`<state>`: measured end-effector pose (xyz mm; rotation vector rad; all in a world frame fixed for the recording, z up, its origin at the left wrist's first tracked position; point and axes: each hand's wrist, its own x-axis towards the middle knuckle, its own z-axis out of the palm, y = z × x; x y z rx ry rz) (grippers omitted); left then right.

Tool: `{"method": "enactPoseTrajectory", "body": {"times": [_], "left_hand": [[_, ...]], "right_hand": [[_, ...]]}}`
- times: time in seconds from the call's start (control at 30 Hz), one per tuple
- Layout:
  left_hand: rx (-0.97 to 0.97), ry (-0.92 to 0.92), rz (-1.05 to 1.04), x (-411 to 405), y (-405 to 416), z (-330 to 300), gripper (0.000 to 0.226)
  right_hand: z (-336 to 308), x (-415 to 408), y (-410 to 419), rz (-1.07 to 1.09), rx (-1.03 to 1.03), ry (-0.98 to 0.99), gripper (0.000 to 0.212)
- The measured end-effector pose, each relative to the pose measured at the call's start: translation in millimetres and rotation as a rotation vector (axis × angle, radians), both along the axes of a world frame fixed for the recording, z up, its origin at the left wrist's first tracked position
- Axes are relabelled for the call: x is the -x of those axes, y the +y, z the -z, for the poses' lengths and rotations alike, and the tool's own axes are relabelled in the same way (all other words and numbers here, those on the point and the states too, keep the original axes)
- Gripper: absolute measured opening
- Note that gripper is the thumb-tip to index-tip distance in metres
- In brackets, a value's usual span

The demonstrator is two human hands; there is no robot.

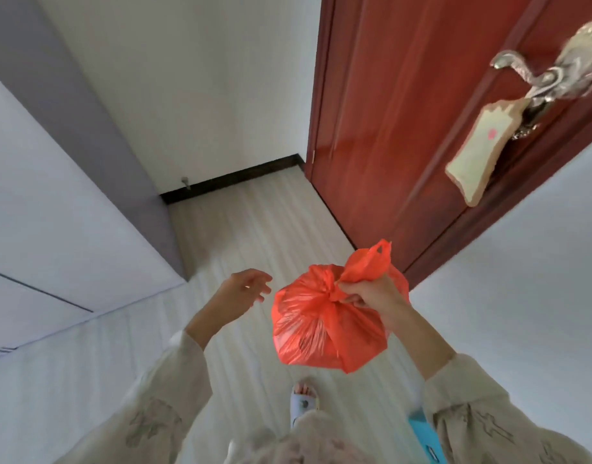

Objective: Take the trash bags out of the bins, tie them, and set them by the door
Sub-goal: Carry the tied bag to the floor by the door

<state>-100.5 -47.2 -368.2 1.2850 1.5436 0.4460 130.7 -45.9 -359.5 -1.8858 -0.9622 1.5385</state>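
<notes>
A full orange trash bag [321, 323], knotted at the top, hangs in the air in front of me. My right hand [371, 291] grips its knot and loose handles from the right. Just left of the bag is my left hand [246, 291], apart from it, fingers loosely spread and holding nothing. The red-brown wooden door [405, 122] stands at the upper right, a short way beyond the bag.
A metal door handle [535, 75] with a hanging tag [478, 145] is at the far right. Pale striped floor [254, 222] runs ahead to a white wall with a dark skirting. White cabinet fronts [53, 202] line the left. My slippered foot [304, 398] shows below the bag.
</notes>
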Motion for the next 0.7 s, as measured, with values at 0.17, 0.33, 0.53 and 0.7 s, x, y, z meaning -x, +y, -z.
{"method": "enactPoseTrajectory", "body": {"times": [0.17, 0.33, 0.53, 0.7], "left_hand": [[0.018, -0.004, -0.135, 19.7, 88.0, 4.5, 0.028], [0.034, -0.03, -0.19, 41.3, 192.7, 20.8, 0.024], [0.062, -0.05, -0.2, 78.6, 351.4, 41.6, 0.028], [0.092, -0.032, -0.213, 102.2, 472.9, 52.8, 0.027]], "right_hand": [[-3.7, 12.9, 122.1, -0.079, 0.011, 0.014, 0.018], [4.1, 31.4, 251.0, -0.086, -0.011, -0.012, 0.017], [26.2, 71.9, 406.8, -0.067, 0.067, -0.007, 0.012], [39.2, 95.7, 521.7, -0.029, 0.097, 0.029, 0.014]]}}
